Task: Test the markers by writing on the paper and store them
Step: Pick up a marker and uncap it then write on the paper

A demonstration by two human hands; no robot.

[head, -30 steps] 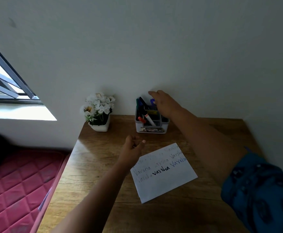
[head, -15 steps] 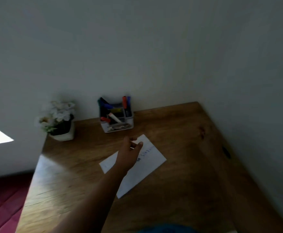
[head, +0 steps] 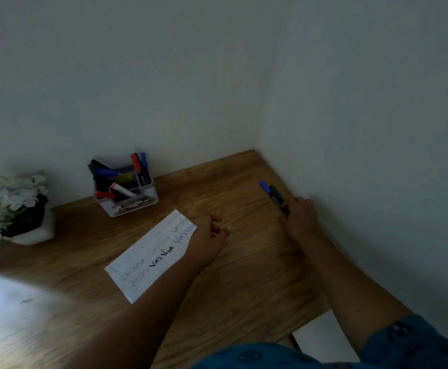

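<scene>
Head view, read left to right. At the far left a white pot of white flowers [head: 18,206] stands near the worktop's [head: 244,275] left edge, against the back wall. Right of it, also at the back wall, a grey marker organizer [head: 131,194] holds capped markers [head: 139,166] upright and slanted in its compartments. In front of the organizer, a folded sheet of paper [head: 148,255] lies flat and slanted, with rows of handwriting in several colours. The left hand [head: 206,241] rests over the paper's right end, fingers loosely curled and holding nothing. A bare stretch of wood lies between the two hands and continues toward the near edge. The right hand [head: 301,218] rests near the right wall, fingers curled round the near ends of two markers lying side by side on the worktop: a blue-capped marker [head: 264,185] and a green marker [head: 275,193]. The side wall runs just beside this hand. At the lower right the worktop ends at a corner, with pale floor [head: 324,339] below it.
</scene>
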